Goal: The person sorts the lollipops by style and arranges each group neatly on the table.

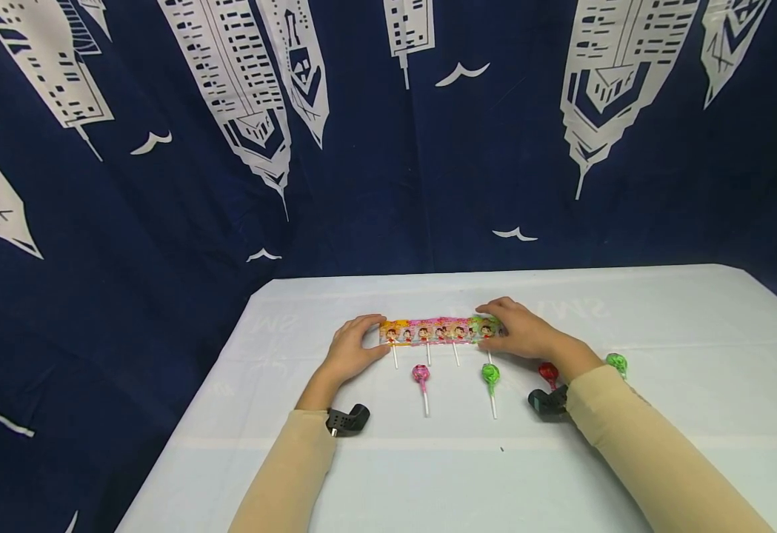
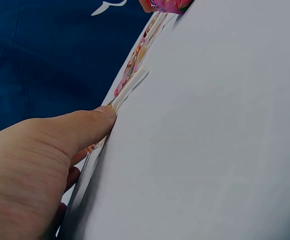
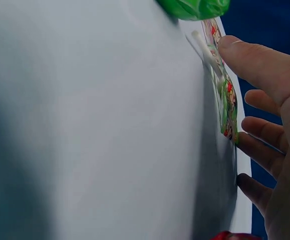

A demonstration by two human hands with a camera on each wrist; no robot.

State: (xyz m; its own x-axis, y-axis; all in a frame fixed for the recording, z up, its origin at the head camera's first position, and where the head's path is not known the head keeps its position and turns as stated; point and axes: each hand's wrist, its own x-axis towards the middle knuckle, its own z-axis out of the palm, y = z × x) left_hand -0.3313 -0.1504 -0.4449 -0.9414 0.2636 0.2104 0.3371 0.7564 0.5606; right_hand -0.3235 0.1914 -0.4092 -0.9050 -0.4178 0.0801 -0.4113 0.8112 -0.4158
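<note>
A long colorful strip of joined wrapped lollipops [image 1: 440, 331], printed with cartoon figures, lies across the white table. Several white sticks point from its lower edge toward me. My left hand [image 1: 353, 348] holds the strip's left end between thumb and forefinger; in the left wrist view the thumb [image 2: 92, 122] presses along its near edge. At the right end, my right hand [image 1: 524, 331] touches the strip with its thumb, and the other fingers [image 3: 265, 132] are spread and fairly straight. Nearer me lie a pink lollipop [image 1: 421, 374] and a green lollipop [image 1: 491, 374].
A red lollipop [image 1: 548, 372] and another green lollipop [image 1: 617, 362] lie by my right forearm, which partly hides them. Behind the white table [image 1: 428, 474] hangs a dark blue cloth [image 1: 375, 185] printed with white buildings. A tiny dark speck lies on the tabletop.
</note>
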